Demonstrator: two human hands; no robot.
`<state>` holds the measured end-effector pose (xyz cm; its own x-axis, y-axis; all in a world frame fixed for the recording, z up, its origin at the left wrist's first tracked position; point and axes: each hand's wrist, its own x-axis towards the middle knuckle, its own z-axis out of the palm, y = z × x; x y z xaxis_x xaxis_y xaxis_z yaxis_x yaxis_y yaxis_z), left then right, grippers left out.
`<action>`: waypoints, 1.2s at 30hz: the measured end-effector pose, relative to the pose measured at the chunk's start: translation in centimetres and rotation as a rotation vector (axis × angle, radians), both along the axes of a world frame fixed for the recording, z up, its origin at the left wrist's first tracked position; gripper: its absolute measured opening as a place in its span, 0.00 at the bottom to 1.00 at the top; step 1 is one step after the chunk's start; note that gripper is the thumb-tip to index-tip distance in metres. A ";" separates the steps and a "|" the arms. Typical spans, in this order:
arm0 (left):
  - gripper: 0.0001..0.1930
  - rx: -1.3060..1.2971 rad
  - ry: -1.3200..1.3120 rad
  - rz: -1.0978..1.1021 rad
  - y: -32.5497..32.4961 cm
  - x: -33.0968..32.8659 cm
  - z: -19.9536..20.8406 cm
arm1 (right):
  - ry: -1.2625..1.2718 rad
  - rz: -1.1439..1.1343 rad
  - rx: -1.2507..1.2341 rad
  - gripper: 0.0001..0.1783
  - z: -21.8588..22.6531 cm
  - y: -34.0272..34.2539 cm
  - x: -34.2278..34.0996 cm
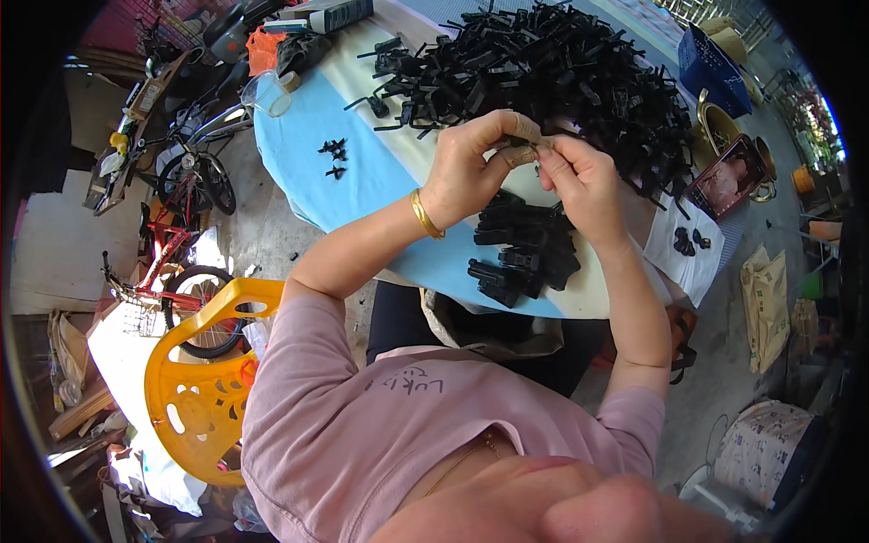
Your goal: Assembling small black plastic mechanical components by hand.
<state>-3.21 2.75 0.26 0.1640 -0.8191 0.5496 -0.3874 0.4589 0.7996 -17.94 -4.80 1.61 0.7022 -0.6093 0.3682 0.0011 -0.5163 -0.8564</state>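
Note:
My left hand [478,161] and my right hand [581,179] meet above the table, their fingertips pinched together. Tape wraps the thumb and a finger of my left hand. Whatever sits between the fingertips is too small to make out. Just beyond them spreads a large heap of black plastic parts [534,68], many with thin stems. Below my hands, near the table's front edge, lies a smaller cluster of black plastic parts [520,249]. Several small black pieces [335,158] rest on the light blue cloth [303,113] to the left.
At the right, a phone [727,176] leans by a brass-coloured vessel [715,122], near white paper [665,240] with black bits on it. A blue basket [713,68] stands farther back. A clear cup [267,93], a yellow chair [167,362] and a red bicycle [167,244] are left.

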 end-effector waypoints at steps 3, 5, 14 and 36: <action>0.11 -0.124 -0.133 0.008 -0.3 0.0 -0.2 | -0.025 0.004 0.075 0.09 -0.2 -0.1 -0.1; 0.12 0.004 0.019 0.032 -0.4 -0.4 0.2 | 0.061 0.006 0.179 0.08 -0.2 -0.9 0.1; 0.30 -0.025 -0.322 0.185 -0.3 -1.5 0.4 | 0.058 -0.065 -0.125 0.09 0.3 -0.9 -0.1; 0.08 0.408 0.649 -0.556 -0.4 1.1 1.0 | -0.172 0.196 0.171 0.10 1.0 -1.6 -1.0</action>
